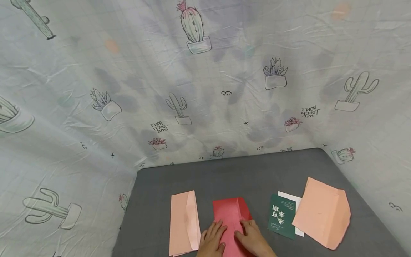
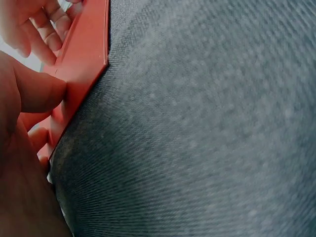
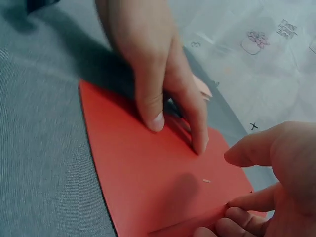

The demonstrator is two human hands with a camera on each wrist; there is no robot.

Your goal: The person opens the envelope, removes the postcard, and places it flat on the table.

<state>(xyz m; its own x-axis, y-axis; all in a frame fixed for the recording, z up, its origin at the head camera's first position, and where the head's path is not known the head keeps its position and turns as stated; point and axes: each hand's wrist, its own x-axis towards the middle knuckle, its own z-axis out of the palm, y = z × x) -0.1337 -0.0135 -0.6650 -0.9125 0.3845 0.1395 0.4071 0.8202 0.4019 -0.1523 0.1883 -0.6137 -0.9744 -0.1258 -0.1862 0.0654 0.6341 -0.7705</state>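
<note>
A red envelope [image 1: 228, 210] lies on the grey table at the front middle, its darker flap [image 1: 245, 210] along the right side. My left hand [image 1: 212, 240] rests on the envelope's left part; in the right wrist view its thumb and a finger press down on the red paper. My right hand [image 1: 253, 236] touches the right part near the flap fold. Its thumb stands apart from its index finger in the right wrist view, with fingertips at the fold line and the lower fingers bent. The envelope's near end is partly hidden by both hands.
A pink envelope [image 1: 179, 223] lies to the left. At right are a green card [image 1: 282, 216] with white lettering, a white card [image 1: 299, 228] partly under it, and a wider peach envelope [image 1: 316, 210] with its flap open. A cactus-print curtain [image 1: 224, 117] surrounds the table.
</note>
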